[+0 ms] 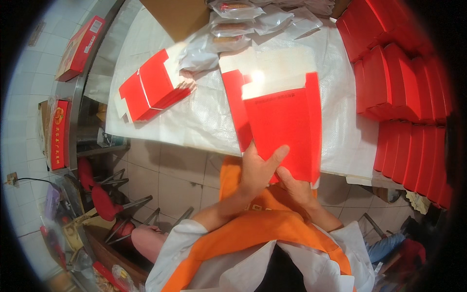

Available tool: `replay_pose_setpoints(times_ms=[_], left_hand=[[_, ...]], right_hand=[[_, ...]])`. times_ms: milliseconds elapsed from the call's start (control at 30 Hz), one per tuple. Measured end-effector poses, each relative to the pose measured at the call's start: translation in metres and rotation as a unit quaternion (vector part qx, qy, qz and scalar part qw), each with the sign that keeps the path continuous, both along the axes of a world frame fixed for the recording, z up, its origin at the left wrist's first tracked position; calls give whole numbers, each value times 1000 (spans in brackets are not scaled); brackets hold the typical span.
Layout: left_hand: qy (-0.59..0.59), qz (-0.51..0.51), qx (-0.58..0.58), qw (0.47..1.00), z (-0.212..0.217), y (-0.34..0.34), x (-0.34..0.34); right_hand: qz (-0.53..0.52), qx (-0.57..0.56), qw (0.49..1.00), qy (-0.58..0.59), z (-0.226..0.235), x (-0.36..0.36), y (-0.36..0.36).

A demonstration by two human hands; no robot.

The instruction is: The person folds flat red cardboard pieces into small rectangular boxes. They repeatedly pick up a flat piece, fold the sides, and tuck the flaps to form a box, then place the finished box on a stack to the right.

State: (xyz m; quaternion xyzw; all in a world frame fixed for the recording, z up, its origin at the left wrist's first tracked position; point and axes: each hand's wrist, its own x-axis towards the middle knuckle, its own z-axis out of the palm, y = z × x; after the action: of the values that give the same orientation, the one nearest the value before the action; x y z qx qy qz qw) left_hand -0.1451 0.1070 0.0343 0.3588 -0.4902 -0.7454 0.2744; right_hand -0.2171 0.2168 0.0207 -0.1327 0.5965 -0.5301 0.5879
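Centre frame, both hands clamp the lower edge of a flat red cardboard box blank [284, 121]: left hand [256, 170] thumb across its face, right hand [294, 187] beneath; its long axis rises away toward the white-covered table [340, 97].

Glossy red cardboard on the flat box blank [284, 124], light glaring off its sheen; the tabletop [194, 121] wears a rough woven white plastic sheet; clear crinkly plastic bags [243, 22] gleam beyond.
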Motion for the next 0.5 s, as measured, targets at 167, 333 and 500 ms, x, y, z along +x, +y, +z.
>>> replay_pose_setpoints(times_ms=[167,333,500], left_hand=[[21,55,10,998,0,-13,13],[-89,-49,-100,990,0,2,37],[-71,-189,-142,969,-15,24,48]], right_hand=[[89,-101,985,-104,17,6,28],[135,-297,917,231,37,-53,41],[21,-231,873,429,30,-65,-21]])
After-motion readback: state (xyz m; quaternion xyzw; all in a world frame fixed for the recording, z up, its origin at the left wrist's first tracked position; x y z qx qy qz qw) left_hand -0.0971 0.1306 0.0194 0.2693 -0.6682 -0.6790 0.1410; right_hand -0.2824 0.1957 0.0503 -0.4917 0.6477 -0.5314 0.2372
